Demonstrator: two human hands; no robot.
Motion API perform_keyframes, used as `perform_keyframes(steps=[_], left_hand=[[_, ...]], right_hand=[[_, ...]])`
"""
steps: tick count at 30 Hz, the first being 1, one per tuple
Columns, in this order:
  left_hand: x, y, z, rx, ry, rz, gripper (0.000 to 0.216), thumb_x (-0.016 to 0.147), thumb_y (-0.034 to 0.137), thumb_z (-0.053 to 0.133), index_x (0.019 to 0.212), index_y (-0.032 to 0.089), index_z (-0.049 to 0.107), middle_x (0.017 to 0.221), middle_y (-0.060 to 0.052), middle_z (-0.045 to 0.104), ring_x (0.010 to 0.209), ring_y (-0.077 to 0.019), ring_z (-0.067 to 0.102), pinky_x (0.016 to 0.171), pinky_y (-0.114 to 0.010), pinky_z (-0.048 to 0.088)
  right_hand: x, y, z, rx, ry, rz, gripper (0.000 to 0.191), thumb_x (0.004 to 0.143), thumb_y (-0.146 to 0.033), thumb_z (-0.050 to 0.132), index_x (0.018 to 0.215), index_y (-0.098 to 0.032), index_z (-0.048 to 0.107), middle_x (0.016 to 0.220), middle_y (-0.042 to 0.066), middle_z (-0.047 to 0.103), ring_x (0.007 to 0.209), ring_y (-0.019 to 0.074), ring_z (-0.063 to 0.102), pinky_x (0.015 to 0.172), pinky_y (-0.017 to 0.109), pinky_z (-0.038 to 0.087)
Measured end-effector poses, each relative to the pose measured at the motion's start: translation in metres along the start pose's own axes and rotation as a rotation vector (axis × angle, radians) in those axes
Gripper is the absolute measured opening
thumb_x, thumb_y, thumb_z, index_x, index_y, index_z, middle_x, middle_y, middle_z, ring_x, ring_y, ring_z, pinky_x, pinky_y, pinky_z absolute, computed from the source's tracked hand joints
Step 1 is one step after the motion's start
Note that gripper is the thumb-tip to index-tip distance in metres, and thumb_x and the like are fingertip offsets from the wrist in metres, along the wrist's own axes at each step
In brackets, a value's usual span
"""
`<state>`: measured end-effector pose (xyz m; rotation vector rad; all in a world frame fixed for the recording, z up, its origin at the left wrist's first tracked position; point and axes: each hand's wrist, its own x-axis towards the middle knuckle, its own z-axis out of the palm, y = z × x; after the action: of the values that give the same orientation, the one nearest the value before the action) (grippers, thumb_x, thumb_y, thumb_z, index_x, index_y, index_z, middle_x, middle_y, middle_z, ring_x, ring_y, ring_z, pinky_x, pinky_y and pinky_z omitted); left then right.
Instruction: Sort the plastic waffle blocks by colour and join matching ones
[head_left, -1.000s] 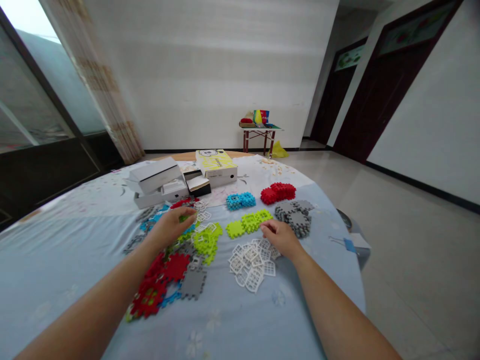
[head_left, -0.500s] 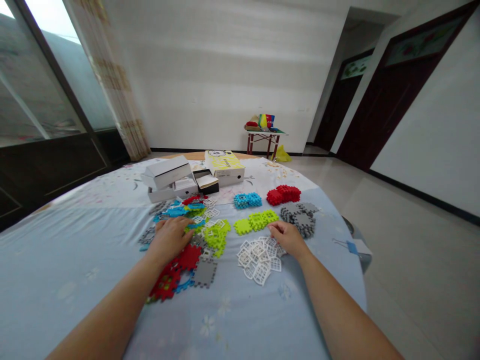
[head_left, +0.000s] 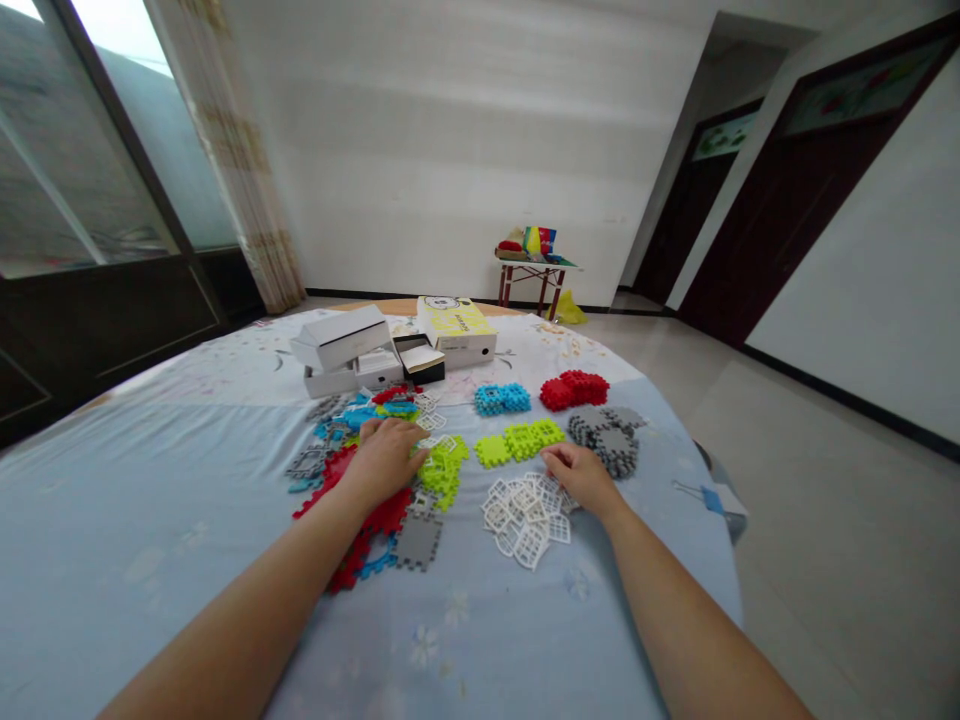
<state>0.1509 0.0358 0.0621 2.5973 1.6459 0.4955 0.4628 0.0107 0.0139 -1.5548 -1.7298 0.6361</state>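
Note:
My left hand (head_left: 384,462) lies over a mixed pile of interlocking plastic tiles, its thumb apart from the other fingers and nothing visible in its grasp. Around it are red tiles (head_left: 390,512), lime-green tiles (head_left: 444,475), a grey square tile (head_left: 418,541) and blue pieces. White lattice pieces (head_left: 433,420) lie by its fingertips. My right hand (head_left: 581,475) is closed, fingertips together beside the sorted green tiles (head_left: 525,440); whatever they may hold is too small to make out. Below it spreads a heap of white lattice window pieces (head_left: 521,515).
Blue tiles (head_left: 502,399), red tiles (head_left: 574,390) and grey tiles (head_left: 611,440) form separate groups on the right. Behind the mixed pile stand white boxes (head_left: 341,340), an open black box (head_left: 420,360) and a yellow-and-white box (head_left: 457,330). The cloth-covered table's edge (head_left: 712,530) curves at right.
My left hand has moved right and slightly away from me across the mixed pile, uncovering some red tiles. My right hand stays near the green tiles. The view has shifted slightly.

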Motion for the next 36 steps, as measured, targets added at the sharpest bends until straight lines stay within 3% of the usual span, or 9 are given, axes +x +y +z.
perform_keyframes(steps=[5,9,18,24,27,30,33,36], left_hand=[[0.012,0.002,0.011,-0.027,-0.055,-0.063,0.026,0.072,0.035,0.052,0.089,0.025,0.068,0.100,-0.006,0.067,0.102,-0.0240,0.052,0.096,-0.039,0.031],[0.010,-0.001,0.011,-0.125,-0.027,-0.130,0.024,0.071,0.038,0.052,0.082,0.026,0.069,0.094,-0.005,0.069,0.101,-0.0233,0.053,0.095,-0.039,0.034],[-0.003,-0.003,-0.022,-0.308,0.178,-0.180,0.036,0.074,0.048,0.047,0.088,0.023,0.069,0.099,-0.004,0.067,0.097,-0.0224,0.057,0.090,-0.036,0.040],[-0.014,0.043,-0.039,-0.599,0.052,-0.204,0.041,0.071,0.052,0.052,0.090,0.020,0.068,0.092,-0.003,0.070,0.087,-0.0207,0.061,0.084,-0.034,0.045],[-0.020,0.070,-0.035,-0.682,-0.049,-0.135,0.039,0.071,0.048,0.053,0.098,0.023,0.066,0.092,-0.001,0.070,0.086,-0.0185,0.062,0.083,-0.033,0.046],[-0.021,0.081,-0.030,-0.708,-0.141,-0.040,0.041,0.070,0.046,0.056,0.105,0.027,0.063,0.096,0.000,0.069,0.090,-0.0173,0.061,0.087,-0.032,0.044],[-0.017,0.066,-0.031,-0.628,-0.088,-0.054,0.040,0.071,0.047,0.054,0.103,0.024,0.064,0.102,-0.002,0.067,0.095,-0.0185,0.059,0.089,-0.032,0.043],[-0.012,0.029,-0.034,-0.475,0.067,-0.179,0.041,0.073,0.048,0.050,0.099,0.021,0.065,0.102,-0.003,0.067,0.094,-0.0195,0.060,0.086,-0.031,0.044]], right_hand=[[0.001,0.000,-0.001,0.022,0.004,0.009,0.030,0.077,-0.037,0.046,0.084,-0.015,0.066,0.063,0.001,0.062,0.055,0.0128,0.055,0.051,0.022,0.043],[0.001,0.002,-0.002,0.016,0.009,-0.008,0.030,0.077,-0.037,0.046,0.084,-0.016,0.066,0.064,0.001,0.063,0.057,0.0129,0.056,0.052,0.022,0.043],[0.000,0.003,-0.002,0.010,0.022,-0.014,0.029,0.078,-0.036,0.046,0.085,-0.015,0.066,0.066,0.002,0.064,0.056,0.0124,0.056,0.053,0.022,0.043],[0.000,0.005,-0.002,0.028,0.015,0.011,0.029,0.077,-0.036,0.047,0.086,-0.015,0.065,0.065,0.002,0.063,0.052,0.0116,0.055,0.050,0.022,0.043],[0.000,0.006,-0.002,0.031,0.007,0.026,0.031,0.077,-0.038,0.047,0.087,-0.015,0.065,0.064,0.002,0.063,0.050,0.0112,0.054,0.050,0.022,0.043],[0.000,0.007,-0.002,0.030,0.005,0.021,0.032,0.077,-0.039,0.047,0.087,-0.015,0.064,0.065,0.002,0.063,0.049,0.0111,0.053,0.050,0.023,0.043],[-0.001,0.007,-0.003,0.040,0.008,0.018,0.032,0.077,-0.039,0.046,0.087,-0.015,0.064,0.065,0.002,0.063,0.050,0.0113,0.054,0.051,0.023,0.043],[-0.001,0.007,-0.003,0.048,0.005,0.030,0.032,0.078,-0.039,0.046,0.087,-0.014,0.064,0.065,0.002,0.063,0.050,0.0112,0.054,0.050,0.023,0.043]])
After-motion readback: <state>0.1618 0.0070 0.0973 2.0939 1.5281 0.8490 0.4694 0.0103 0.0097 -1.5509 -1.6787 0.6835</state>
